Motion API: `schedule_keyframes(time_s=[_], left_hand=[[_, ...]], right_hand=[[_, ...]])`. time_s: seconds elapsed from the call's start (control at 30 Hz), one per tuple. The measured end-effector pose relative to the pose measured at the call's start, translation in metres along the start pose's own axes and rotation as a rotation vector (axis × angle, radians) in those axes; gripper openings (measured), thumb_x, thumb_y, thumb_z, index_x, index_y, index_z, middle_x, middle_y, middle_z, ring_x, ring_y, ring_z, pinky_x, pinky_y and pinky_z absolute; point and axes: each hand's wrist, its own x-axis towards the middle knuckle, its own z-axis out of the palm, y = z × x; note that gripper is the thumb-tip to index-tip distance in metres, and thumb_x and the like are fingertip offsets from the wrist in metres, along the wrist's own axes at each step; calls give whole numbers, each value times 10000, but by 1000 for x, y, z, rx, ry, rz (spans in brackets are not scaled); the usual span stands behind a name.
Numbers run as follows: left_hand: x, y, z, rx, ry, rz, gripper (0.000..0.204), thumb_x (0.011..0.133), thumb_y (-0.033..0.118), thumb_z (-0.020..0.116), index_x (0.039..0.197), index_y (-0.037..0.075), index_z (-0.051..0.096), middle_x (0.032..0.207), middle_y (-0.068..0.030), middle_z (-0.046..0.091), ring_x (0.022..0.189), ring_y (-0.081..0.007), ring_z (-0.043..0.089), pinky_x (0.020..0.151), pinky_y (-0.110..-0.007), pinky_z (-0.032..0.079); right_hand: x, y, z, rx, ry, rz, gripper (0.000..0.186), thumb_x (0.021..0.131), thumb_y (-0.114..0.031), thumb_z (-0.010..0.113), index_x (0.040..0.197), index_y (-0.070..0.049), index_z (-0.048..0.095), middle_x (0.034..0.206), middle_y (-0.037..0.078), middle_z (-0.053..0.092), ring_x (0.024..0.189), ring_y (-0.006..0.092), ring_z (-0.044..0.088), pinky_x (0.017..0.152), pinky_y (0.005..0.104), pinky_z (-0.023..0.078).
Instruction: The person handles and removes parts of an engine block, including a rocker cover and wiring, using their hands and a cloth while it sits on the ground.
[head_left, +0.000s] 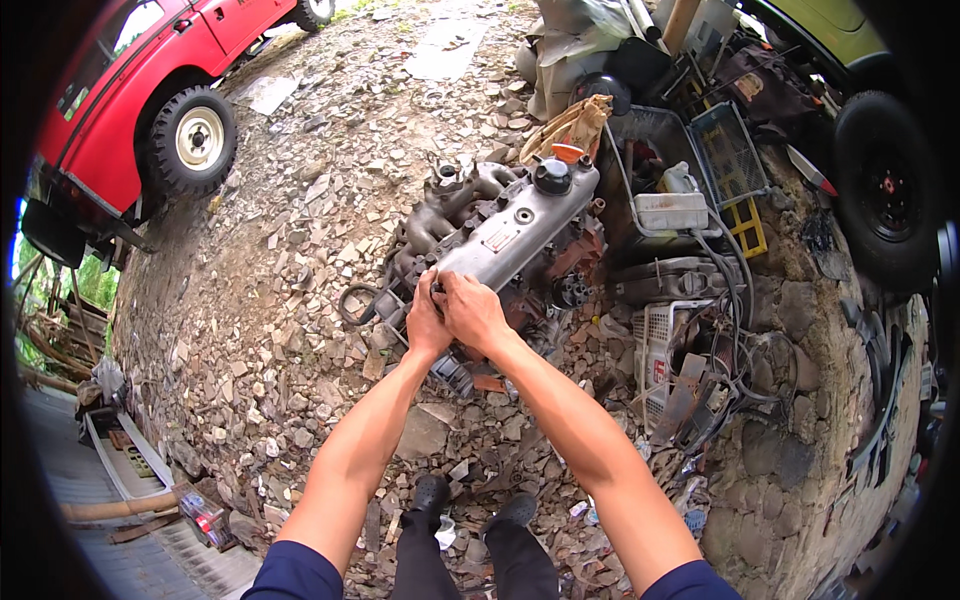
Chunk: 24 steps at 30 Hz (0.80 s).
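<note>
An engine [520, 235] with a long silver valve cover and a black oil filler cap [552, 177] lies on the rubble in front of me. Curved grey manifold pipes [432, 222] run along its left side. At the engine's near end, my left hand [427, 322] and my right hand [474, 312] are side by side, their fingers curled in and closed. Whatever they grip there is small, dark and mostly hidden by the fingers. A black loop of hose or belt [357, 303] sticks out left of my left hand.
Broken stone and tile cover the ground [270, 370]. Right of the engine stand a dark crate [625, 180] with a white plastic container [672, 210] and a white basket [655, 365] among cables. A red vehicle [130, 90] is at upper left; a large tyre [885, 190] stands far right.
</note>
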Motion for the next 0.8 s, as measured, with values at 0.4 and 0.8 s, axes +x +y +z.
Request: schedule_keyframes(time_s=[0.4,0.8], left_hand=[[7,-5,-1,78,13,121,606,882,307,637,1409,141,388,1324,-197,568,1134,-435,596,876,-516,513],[3,-7,-5,142,-61,147,628,927,436,569,1446,166,340,1307,-223,556,1010,-484,631,800,-565,517]], right_hand=[[3,-3,2,-39,2,42,345,885,-253,660,1146,-54,550,984,163,681,995,365,638,808,470,537],[-9,-17,13,-143,93,205,329,941,-308,628,1128,-45,565,1021,158,688,1026,361,619,849,467,520]])
